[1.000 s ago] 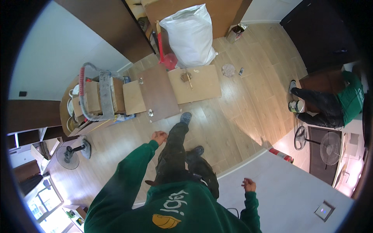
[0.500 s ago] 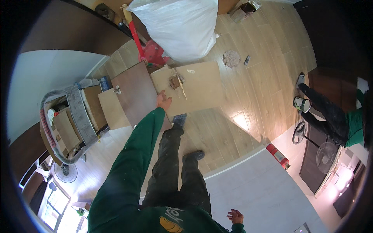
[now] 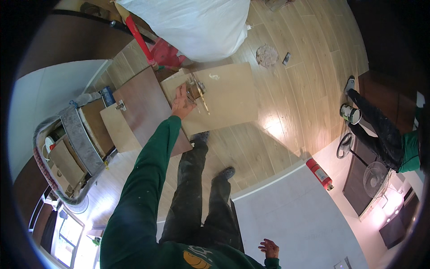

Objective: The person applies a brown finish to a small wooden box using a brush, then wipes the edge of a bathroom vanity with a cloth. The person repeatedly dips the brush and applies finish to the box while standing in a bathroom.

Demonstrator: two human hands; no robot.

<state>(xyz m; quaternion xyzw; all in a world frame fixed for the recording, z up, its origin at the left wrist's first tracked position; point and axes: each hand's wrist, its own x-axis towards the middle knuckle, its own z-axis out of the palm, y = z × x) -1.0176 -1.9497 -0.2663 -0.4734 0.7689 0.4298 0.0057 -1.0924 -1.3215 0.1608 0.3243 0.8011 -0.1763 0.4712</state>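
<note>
The right hand [image 3: 268, 248] hangs low beside the person's body, close to the lower edge of the view, with its fingers loosely spread and nothing in it. It is well apart from everything on the floor.

The left hand [image 3: 181, 102] is stretched far forward on a green sleeve. Its fingers are open and extended, not closed on anything. The fingertips seem to touch, or almost touch, a small bundle of metal hardware [image 3: 196, 92], but I cannot tell if there is real contact.

The hardware lies just beyond the left fingertips and a little toward the right side of that hand, so the left hand is clearly the nearer one. It is a few thin pieces, brass and grey in colour, with the long axis running away from the hand, slightly slanted. It rests on a light plywood panel [image 3: 228, 98] that lies flat on the wooden floor.

Under the left wrist is a darker brown panel [image 3: 143, 107]. Further beyond the hand are a red tool [image 3: 156, 49] and a large white sack [image 3: 192, 22].
</note>
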